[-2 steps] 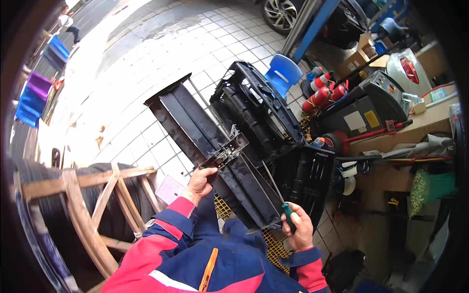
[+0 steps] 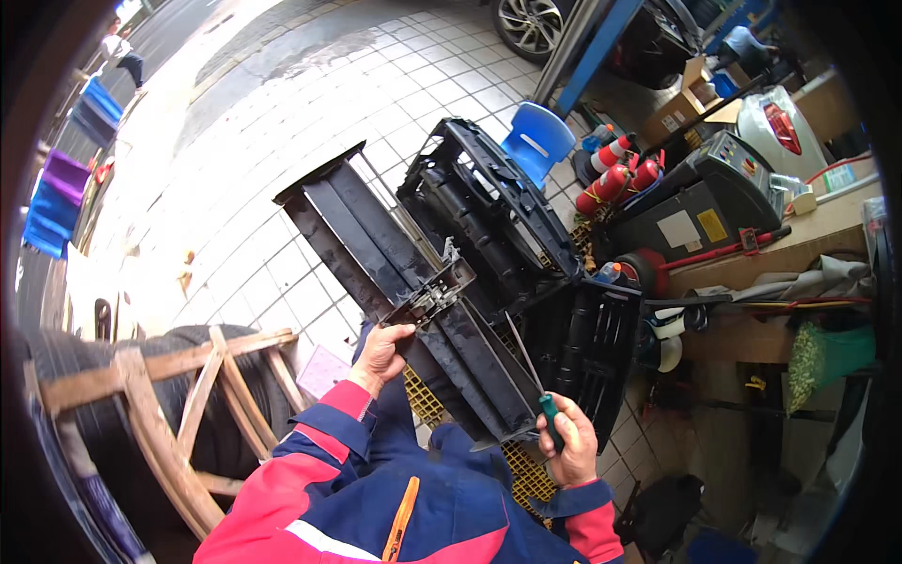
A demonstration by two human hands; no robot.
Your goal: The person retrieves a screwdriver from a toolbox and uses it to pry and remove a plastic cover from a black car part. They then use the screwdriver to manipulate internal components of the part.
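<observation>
My left hand (image 2: pixel 381 355) grips the edge of a long black plastic louvre panel (image 2: pixel 404 282), slatted and matte, tilted across my lap from 11 to 5 o'clock, with a grey metal bracket (image 2: pixel 434 293) at its middle. My right hand (image 2: pixel 571 449) is closed round one green-handled screwdriver (image 2: pixel 537 390), thin steel shaft pointing up along the panel. At 1 o'clock a second black ribbed moulding (image 2: pixel 489 211); beyond it one blue plastic chair (image 2: pixel 536 141) and two red fire extinguishers (image 2: pixel 615 179). Wooden frame (image 2: pixel 178 395) at 8 o'clock
</observation>
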